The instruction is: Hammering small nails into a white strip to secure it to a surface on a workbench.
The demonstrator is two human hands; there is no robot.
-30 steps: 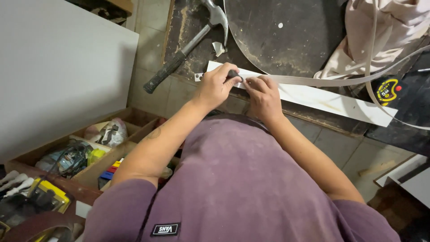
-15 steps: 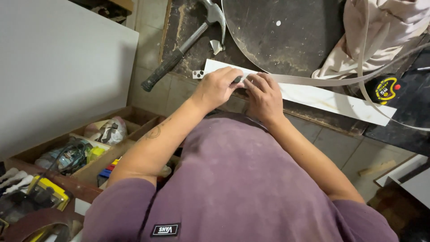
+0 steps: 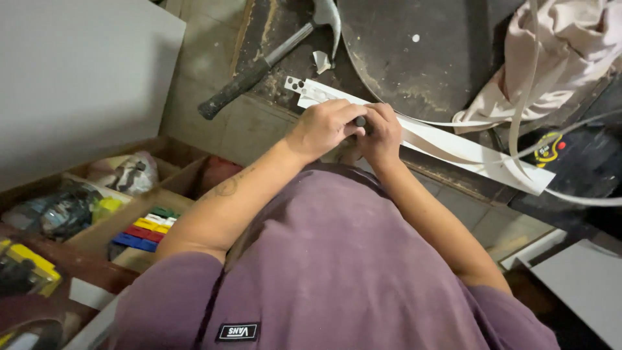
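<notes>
Workshop: scarred dark bench [image 3: 285,71] with hammer [image 3: 272,55] far left, tape measure [image 3: 547,150] right, wooden tray [image 3: 139,217] of sorted bits near left.

The one camera sits on my head and looks straight down, so my purple shirt fills the bottom. It is close to my left hand [image 3: 322,128] and right hand [image 3: 382,134] at the edge of the dark workbench [image 3: 285,71].
</notes>
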